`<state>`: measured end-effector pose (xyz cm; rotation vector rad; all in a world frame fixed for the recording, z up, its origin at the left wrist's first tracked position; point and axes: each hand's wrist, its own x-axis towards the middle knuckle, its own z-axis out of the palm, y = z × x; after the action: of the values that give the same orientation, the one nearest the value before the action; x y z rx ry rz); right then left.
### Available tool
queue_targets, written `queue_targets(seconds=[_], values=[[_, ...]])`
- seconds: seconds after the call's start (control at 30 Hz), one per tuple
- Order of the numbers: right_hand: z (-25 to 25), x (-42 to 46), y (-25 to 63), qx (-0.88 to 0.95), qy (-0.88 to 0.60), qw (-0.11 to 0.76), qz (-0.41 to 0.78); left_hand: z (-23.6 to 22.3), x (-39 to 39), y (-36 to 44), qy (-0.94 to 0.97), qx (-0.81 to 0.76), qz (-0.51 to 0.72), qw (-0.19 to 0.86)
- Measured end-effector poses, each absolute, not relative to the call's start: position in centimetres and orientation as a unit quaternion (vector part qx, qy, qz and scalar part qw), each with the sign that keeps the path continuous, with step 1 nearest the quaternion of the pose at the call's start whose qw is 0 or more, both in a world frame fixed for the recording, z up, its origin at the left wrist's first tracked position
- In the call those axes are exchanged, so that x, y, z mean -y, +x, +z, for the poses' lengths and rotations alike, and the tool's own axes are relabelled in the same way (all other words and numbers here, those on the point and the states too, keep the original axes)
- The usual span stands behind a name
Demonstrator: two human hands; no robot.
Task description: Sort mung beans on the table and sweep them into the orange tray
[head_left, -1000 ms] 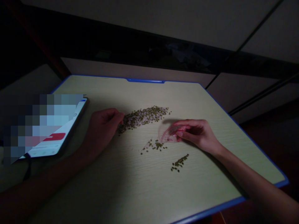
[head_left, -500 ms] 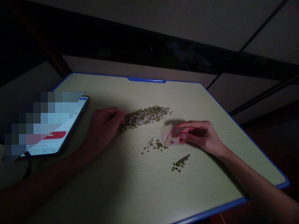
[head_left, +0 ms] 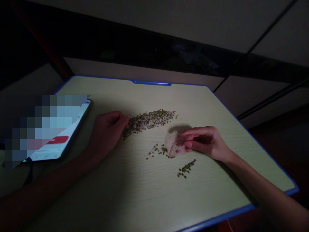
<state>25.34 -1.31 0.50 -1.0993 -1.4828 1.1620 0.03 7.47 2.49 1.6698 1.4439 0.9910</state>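
A long pile of green beans mixed with pale grains [head_left: 152, 120] lies across the middle of the table. My left hand [head_left: 108, 129] rests at the pile's left end, fingers closed in a pinch; whatever lies between the fingertips is hidden. Between its thumb and fingers, my right hand [head_left: 205, 141] holds a see-through piece with a red rim [head_left: 177, 145], tilted close to the tabletop. Just left of that piece are scattered green beans [head_left: 159, 150] with a few pale grains. A smaller group of green beans [head_left: 187, 168] sits below it, nearer to me.
The pale wood-grain table [head_left: 149, 193] has a blue edge and a blue strip [head_left: 152, 83] at its far side. A tablet [head_left: 65, 141] with a lit, partly blurred screen stands at the left, a dark cable near it. Cabinet fronts [head_left: 265, 93] rise behind.
My right hand has shifted the red-rimmed piece slightly downward and tilted it, beside the scattered beans. My left hand and the pile look the same.
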Motion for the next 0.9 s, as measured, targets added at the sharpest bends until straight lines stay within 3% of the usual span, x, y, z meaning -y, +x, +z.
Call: queue_targets(seconds=[0.9], values=[[0.59, 1.02, 24.50, 0.583, -0.523, 0.477, 0.399, 2.10, -7.66, -0.25, 0.652, -0.547, 0.387, 0.355]])
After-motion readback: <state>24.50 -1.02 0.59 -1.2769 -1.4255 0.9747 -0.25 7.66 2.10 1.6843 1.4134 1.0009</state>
